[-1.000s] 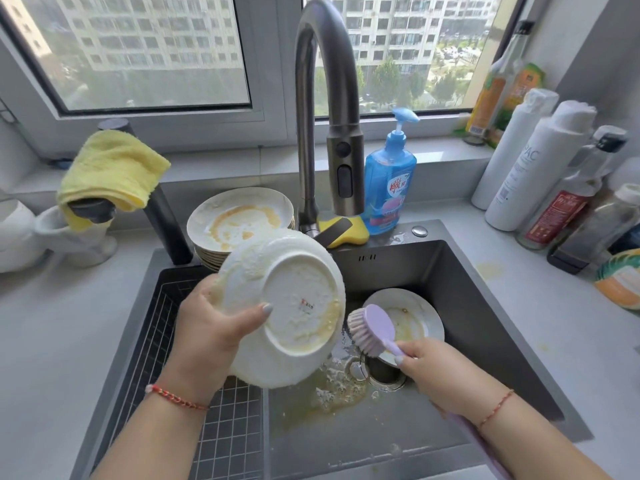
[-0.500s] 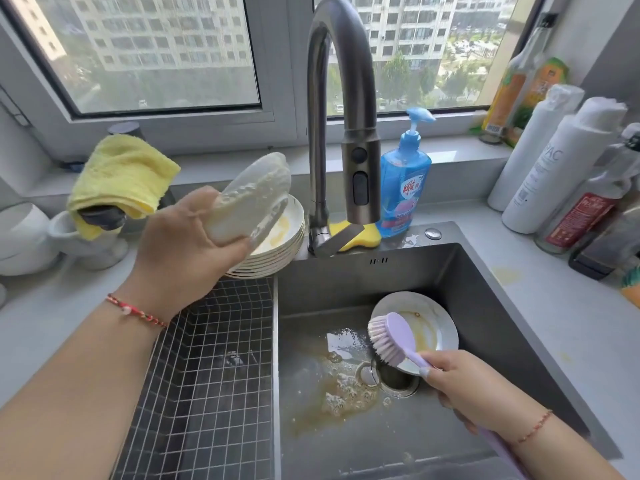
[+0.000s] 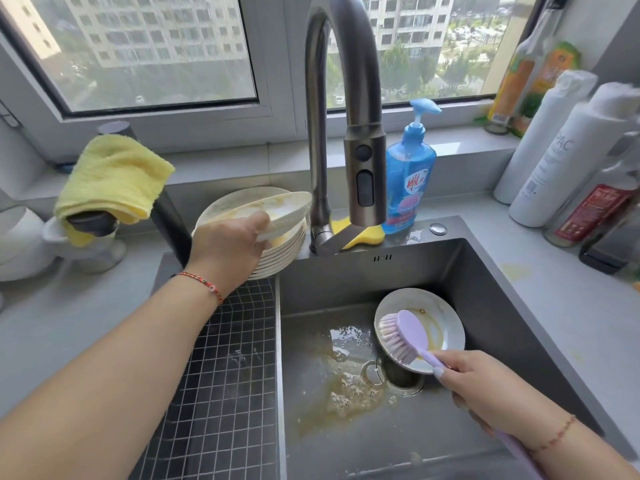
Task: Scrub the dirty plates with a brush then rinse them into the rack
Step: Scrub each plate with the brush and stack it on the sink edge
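My left hand (image 3: 227, 245) grips a soapy white plate (image 3: 287, 211) by its rim, tilted and resting on top of the stack of dirty plates (image 3: 277, 258) at the sink's back left corner. My right hand (image 3: 485, 389) holds the handle of a purple brush (image 3: 403, 336), bristles facing left, hovering over a dirty plate (image 3: 440, 322) that leans in the sink basin near the drain (image 3: 398, 375). A black grid rack (image 3: 221, 375) fills the sink's left part.
The faucet (image 3: 349, 109) arches over the basin. Behind it are a blue soap bottle (image 3: 410, 174) and a yellow sponge (image 3: 363, 233). A yellow cloth (image 3: 110, 178) hangs at left. Bottles (image 3: 561, 157) crowd the right counter. Foamy brown water (image 3: 349, 393) lies by the drain.
My left hand carried the soapy plate up from over the sink to the back left and laid it on the stack. The brush hand stayed over the plate in the basin.
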`<state>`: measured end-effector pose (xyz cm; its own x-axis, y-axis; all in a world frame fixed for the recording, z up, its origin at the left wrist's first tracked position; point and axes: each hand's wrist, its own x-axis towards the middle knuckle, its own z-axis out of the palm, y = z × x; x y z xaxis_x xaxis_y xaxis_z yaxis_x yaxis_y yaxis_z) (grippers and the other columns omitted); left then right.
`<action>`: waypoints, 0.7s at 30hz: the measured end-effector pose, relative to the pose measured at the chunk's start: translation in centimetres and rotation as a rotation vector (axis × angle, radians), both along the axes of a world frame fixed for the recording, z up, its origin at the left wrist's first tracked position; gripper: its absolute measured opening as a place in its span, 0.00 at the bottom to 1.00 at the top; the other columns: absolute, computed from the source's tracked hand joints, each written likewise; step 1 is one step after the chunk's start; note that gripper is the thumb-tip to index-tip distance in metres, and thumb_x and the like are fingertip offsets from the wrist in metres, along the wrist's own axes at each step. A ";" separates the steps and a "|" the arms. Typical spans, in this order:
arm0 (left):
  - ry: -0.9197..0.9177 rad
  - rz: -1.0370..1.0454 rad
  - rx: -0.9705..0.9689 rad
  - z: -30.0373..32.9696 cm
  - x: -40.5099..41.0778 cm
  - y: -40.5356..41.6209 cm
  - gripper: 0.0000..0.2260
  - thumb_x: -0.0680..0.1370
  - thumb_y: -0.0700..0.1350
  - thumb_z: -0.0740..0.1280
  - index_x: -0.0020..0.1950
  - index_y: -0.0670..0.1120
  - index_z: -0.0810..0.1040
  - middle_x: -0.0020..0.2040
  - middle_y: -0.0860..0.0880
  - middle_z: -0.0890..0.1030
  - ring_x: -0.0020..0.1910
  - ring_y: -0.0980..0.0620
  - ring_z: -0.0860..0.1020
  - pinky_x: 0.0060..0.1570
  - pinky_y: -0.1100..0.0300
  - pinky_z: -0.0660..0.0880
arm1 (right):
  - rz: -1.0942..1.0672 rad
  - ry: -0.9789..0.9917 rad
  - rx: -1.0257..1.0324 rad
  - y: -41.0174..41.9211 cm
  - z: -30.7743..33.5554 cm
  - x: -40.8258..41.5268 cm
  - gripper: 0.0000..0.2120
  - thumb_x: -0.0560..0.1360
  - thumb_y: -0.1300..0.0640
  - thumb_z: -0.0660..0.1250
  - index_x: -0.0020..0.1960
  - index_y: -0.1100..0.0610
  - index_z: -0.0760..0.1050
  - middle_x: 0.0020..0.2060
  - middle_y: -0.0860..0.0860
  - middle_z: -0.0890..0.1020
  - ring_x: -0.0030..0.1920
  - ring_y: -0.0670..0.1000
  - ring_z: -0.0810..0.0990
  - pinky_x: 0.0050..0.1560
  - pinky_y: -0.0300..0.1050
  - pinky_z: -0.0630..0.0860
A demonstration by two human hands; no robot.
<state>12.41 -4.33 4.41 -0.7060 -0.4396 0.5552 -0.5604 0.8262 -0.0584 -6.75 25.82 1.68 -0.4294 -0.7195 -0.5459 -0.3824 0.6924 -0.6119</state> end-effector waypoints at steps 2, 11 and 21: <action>-0.007 0.003 0.023 -0.7 -0.2 -0.3 0.16 0.60 0.39 0.84 0.37 0.40 0.78 0.21 0.45 0.74 0.17 0.45 0.72 0.24 0.63 0.66 | -0.002 0.011 -0.004 -0.1 -0.1 -0.1 0.12 0.79 0.57 0.57 0.55 0.58 0.77 0.25 0.49 0.67 0.20 0.52 0.65 0.22 0.37 0.63; -0.054 0.018 0.081 -3.3 -0.7 -1.5 0.12 0.68 0.39 0.80 0.37 0.40 0.76 0.22 0.44 0.73 0.18 0.44 0.72 0.22 0.61 0.67 | -0.039 -0.050 -0.044 -0.4 -0.2 -0.3 0.15 0.79 0.57 0.57 0.52 0.43 0.80 0.24 0.48 0.67 0.21 0.51 0.65 0.23 0.37 0.64; -0.011 -0.047 0.136 -5.7 -1.4 -1.4 0.08 0.70 0.31 0.76 0.39 0.38 0.78 0.26 0.42 0.76 0.23 0.42 0.74 0.24 0.58 0.69 | -0.048 -0.066 -0.041 0.4 0.1 -0.8 0.13 0.80 0.58 0.56 0.57 0.53 0.79 0.19 0.43 0.64 0.19 0.51 0.64 0.23 0.37 0.63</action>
